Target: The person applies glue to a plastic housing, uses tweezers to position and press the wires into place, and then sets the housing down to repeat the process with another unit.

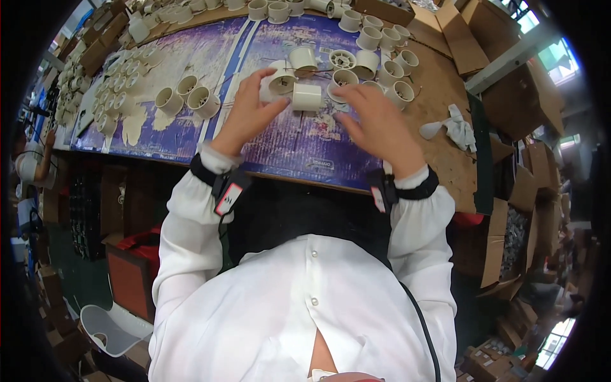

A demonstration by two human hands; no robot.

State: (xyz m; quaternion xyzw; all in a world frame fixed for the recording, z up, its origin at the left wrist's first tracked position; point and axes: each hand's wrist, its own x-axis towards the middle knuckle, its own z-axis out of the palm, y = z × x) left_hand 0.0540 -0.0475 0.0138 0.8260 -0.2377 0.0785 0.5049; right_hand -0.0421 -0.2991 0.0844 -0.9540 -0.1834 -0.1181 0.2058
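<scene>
A white plastic cylinder lies on its side on the worn purple-blue cardboard table cover, between my two hands. My left hand is open, thumb and fingers spread, with the thumb tip close to the cylinder's left end. To its right, my right hand is open too, thumb and fingers apart, its fingertips near a white cup-shaped part. I cannot tell whether those fingertips touch that part. Just beyond the left thumb, another white cup-shaped part rests tilted. A part with a spoked end stands farther back.
Three white cups stand left of my left hand, with many more clustered at the far left. More cups crowd the back right. A crumpled white glove lies on brown cardboard at right. Open cartons stand beside the table.
</scene>
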